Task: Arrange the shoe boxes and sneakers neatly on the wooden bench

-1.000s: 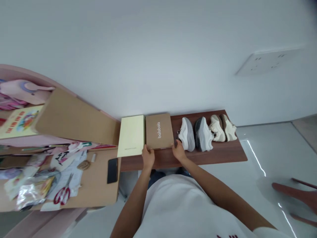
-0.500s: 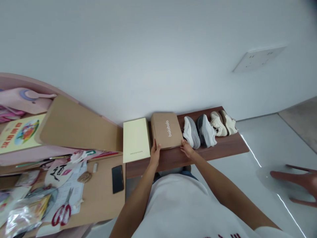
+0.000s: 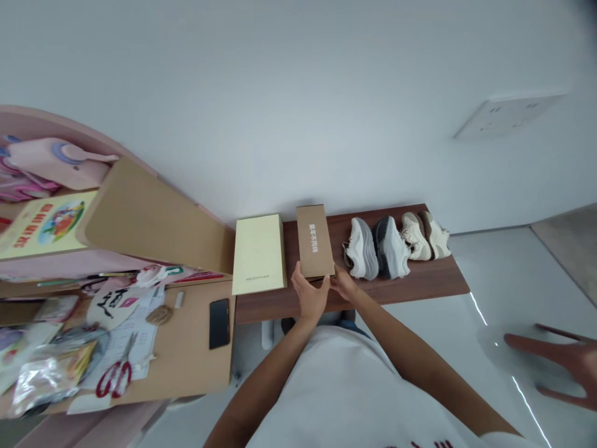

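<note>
A brown cardboard shoebox stands on its side on the dark wooden bench, a narrow printed face turned up. My left hand grips its near end at the left corner, thumb and fingers apart around the edge. At the near right corner my right hand holds the box too, its fingers partly hidden behind it. Left of it lies a pale yellow shoebox. To the right sit a white-grey pair of sneakers and a cream-beige pair of shoes.
A desk on the left carries a phone, red-handled scissors, papers and plastic packets. A shelf panel rises behind it. The wall backs the bench. A brown stool stands on the right.
The brown shoebox has been tipped from lying flat onto its side, so a narrower face shows on top. Both hands have come closer together at its near end.
</note>
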`<state>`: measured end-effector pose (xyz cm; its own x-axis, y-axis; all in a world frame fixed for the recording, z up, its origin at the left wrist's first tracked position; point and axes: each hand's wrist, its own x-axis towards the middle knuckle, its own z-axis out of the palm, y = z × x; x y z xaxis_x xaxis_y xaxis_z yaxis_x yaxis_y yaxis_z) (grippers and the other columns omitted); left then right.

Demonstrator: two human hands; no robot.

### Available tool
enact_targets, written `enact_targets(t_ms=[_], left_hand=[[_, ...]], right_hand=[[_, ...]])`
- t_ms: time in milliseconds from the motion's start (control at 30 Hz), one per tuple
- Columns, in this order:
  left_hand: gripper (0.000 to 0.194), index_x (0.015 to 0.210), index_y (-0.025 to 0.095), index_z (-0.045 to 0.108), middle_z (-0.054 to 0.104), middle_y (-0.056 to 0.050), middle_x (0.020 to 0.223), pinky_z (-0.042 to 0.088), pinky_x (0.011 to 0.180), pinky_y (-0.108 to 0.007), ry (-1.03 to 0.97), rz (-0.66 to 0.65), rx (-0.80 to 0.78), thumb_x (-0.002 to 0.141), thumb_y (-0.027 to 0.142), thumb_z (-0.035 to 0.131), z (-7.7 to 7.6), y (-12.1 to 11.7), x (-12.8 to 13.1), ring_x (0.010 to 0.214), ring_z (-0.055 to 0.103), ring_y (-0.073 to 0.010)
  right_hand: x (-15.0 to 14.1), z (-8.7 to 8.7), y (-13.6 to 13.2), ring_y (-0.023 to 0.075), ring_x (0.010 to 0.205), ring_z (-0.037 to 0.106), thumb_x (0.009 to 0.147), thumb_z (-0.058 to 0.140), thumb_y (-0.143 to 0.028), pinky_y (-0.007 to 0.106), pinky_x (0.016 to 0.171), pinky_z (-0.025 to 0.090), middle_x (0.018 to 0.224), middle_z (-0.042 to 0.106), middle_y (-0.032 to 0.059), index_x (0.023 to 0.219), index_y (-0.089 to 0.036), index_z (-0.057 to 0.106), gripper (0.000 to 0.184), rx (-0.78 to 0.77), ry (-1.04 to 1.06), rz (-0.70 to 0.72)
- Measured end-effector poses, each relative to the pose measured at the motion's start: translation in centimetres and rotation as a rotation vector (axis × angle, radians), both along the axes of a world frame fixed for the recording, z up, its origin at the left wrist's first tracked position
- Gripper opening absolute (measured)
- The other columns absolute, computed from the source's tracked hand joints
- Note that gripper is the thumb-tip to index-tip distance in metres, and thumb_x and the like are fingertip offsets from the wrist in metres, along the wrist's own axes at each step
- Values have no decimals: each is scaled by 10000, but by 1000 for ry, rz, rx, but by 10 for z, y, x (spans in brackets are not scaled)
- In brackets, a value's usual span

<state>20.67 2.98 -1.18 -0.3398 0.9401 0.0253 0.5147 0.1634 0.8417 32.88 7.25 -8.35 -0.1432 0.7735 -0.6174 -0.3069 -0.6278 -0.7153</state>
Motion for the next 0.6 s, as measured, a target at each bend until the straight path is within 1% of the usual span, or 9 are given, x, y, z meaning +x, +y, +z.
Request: enact_targets(t_ms=[67,133,200,300,367,400,467,533,600], left_hand=[[762,1550,147,281,406,-231,1532,298,1228,-539,0,-72,26,905,357,628,2,-7,3,1480,372,-326],[715,1557,122,288,396,-243,1555,283,1237,-534,16,-152,38,935,340,565,4,-16,6,1494,357,-326],[719,1566,109,294,392,-245,1576,272,1244,-530,25,-248,24,932,327,552,6,-24,9,1507,342,-328],[733,1560,128,351,413,-220,1590,266,1252,-536,1,-390,-38,891,307,591,6,-32,14,1516,341,-333],[709,1536,146,410,443,-202,1580,272,1252,-538,-30,-422,-72,870,289,608,4,-32,13,1510,356,-333],[680,1518,150,438,461,-195,1568,279,1250,-535,-43,-416,-79,871,281,603,3,-31,11,1502,371,-328],[600,1472,152,491,500,-188,1532,298,1243,-518,-59,-366,-76,890,270,575,1,-25,-2,1473,414,-312],[517,1419,161,535,539,-176,1488,321,1234,-493,-63,-271,-62,913,265,543,0,-18,-25,1432,465,-291],[457,1371,180,565,571,-159,1443,341,1224,-466,-53,-135,-41,923,264,531,-1,-12,-58,1391,506,-273]], right_hand=[[5,6,-1,238,1071,699,992,391,-638,441,942,561,1157,767,53,1232,-295,676,506,-18,83,-1],[11,7,-2,253,1056,708,989,351,-685,447,899,582,1163,765,75,1224,-275,672,572,-37,140,1],[16,3,-3,270,1037,715,985,352,-684,455,858,598,1163,760,101,1208,-253,665,577,-50,104,-24],[23,-8,-4,283,1017,717,978,367,-622,443,809,610,1132,756,121,1171,-244,659,515,-79,-176,-179],[26,-15,-5,296,1042,708,951,384,-599,433,804,611,1121,755,124,1164,-243,664,500,-76,-386,-268],[27,-17,-6,304,1064,700,932,398,-597,434,820,607,1123,755,125,1165,-238,670,507,-64,-458,-292],[29,-20,-7,311,1117,682,899,433,-592,442,899,583,1158,754,127,1176,-214,685,532,11,-515,-300],[30,-19,-8,306,1159,666,883,463,-578,444,994,536,1202,749,130,1182,-190,699,544,128,-508,-276],[34,-16,-7,301,1172,657,884,475,-563,447,1049,495,1224,742,141,1177,-171,709,543,227,-523,-250]])
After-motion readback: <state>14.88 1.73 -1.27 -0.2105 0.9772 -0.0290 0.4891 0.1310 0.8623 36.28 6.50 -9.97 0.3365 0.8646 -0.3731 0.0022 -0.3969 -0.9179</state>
